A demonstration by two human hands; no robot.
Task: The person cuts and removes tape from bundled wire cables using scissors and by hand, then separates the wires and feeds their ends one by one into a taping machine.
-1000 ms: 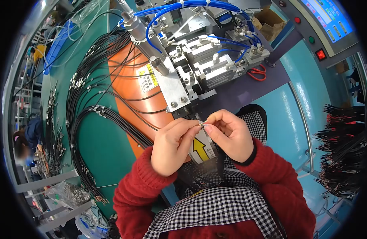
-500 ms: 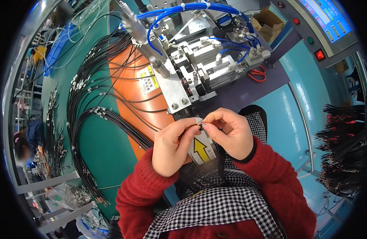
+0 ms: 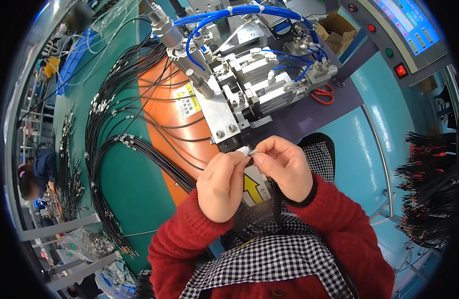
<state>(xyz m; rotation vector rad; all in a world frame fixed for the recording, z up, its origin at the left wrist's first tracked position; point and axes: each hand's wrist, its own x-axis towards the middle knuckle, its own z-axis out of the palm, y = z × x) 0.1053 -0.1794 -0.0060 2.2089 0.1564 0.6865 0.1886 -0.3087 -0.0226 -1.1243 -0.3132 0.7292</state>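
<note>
My left hand [image 3: 221, 185] and my right hand [image 3: 283, 167] meet in front of the machine, both closed in a pinch. Between their fingertips is a small bunch of thin wire ends [image 3: 252, 152], greyish and partly hidden by the fingers. A white covering [image 3: 244, 150] wraps the tip of my left index finger. One black cable [image 3: 188, 160] runs across the orange surface towards my left hand; whether it joins the pinched wires cannot be seen. Below the hands lies a white label with a yellow arrow [image 3: 250, 189].
The metal machine [image 3: 249, 89] with blue air hoses [image 3: 244, 9] stands ahead. Bundled black cables [image 3: 92, 144] curve over the green table [image 3: 125, 189] and orange plate [image 3: 157, 127]. Red scissors [image 3: 323, 93] lie right. A control screen [image 3: 408, 25] and hanging cables [image 3: 429, 189] are further right.
My left hand has turned slightly and shifted a little right, its fingers more curled. My right hand has moved slightly left. More of the greyish wire ends now shows between the fingertips.
</note>
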